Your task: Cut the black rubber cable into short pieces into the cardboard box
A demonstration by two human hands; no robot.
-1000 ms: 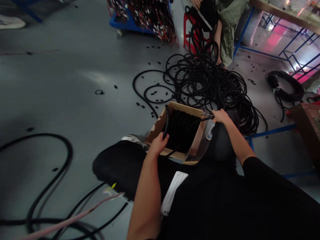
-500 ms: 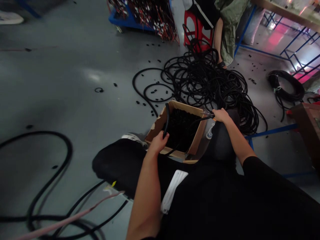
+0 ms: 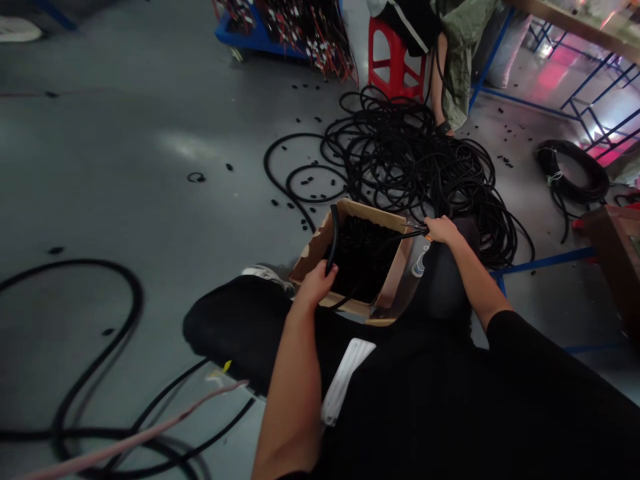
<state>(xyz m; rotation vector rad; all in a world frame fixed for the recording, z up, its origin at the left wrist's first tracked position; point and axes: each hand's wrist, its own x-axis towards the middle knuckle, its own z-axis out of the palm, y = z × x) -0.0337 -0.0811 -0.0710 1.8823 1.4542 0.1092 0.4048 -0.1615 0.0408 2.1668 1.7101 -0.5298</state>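
My left hand (image 3: 318,283) is closed around a length of black tubing (image 3: 335,230), whose upper end rises above the left side of an open cardboard box (image 3: 309,257). Inside the box lies a dark heap of small black pieces (image 3: 367,247), too dim to count or make out singly. At the right rim, my right hand (image 3: 440,230) grips scissors (image 3: 414,227) with the blades pointing left over the box. A thin black strand (image 3: 393,241) runs from the scissors' side across the box. Whether the right hand also holds it, I cannot tell.
A tangled pile of black tubing (image 3: 400,153) spreads beyond the box, near a person's leg (image 3: 438,80) and a red stool (image 3: 393,63). Tied coil (image 3: 573,170) lies right. Loose tubing (image 3: 135,293) and a pink cord (image 3: 150,433) cross the left floor.
Tubing loops that stood in front of the red stool have dropped or shifted, and a strand now runs up beside the other person's leg. My hands have hardly moved.
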